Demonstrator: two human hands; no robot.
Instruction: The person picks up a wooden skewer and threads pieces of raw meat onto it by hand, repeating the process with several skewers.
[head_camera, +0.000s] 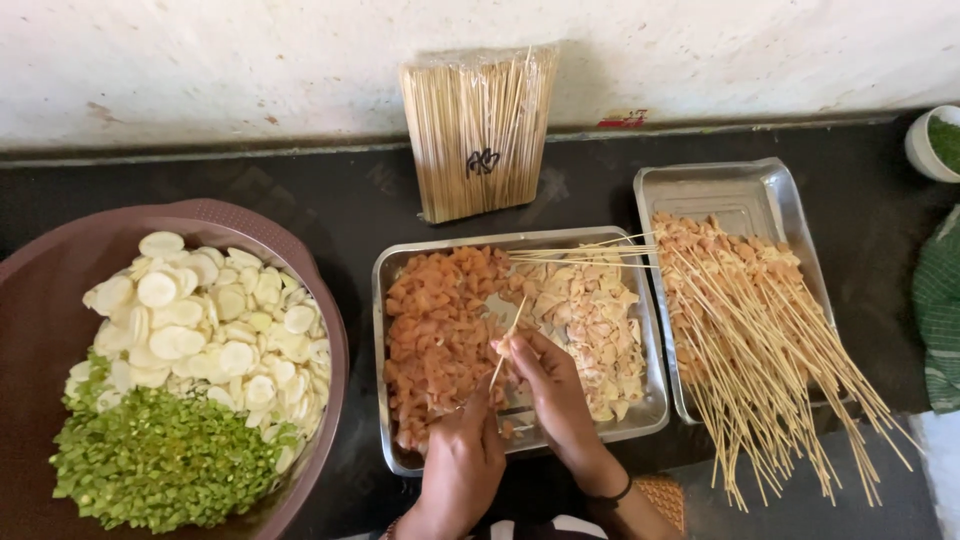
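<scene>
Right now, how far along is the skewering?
Done: a pile of loaded skewers lies across the right steel tray. In hand: the right hand holds one bare skewer while the left hand picks at the middle tray. Left: many orange pieces, pale pieces and a full skewer bundle.

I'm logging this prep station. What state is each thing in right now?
Left hand: over the middle tray, fingers pinched near the skewer's lower end.
Right hand: gripping the skewer.
Middle tray: filled with orange and pale pieces.
Right tray: piled with loaded skewers, far end bare.
Skewer pack: upright against the wall.
Basin: holding white slices and chopped greens.
</scene>
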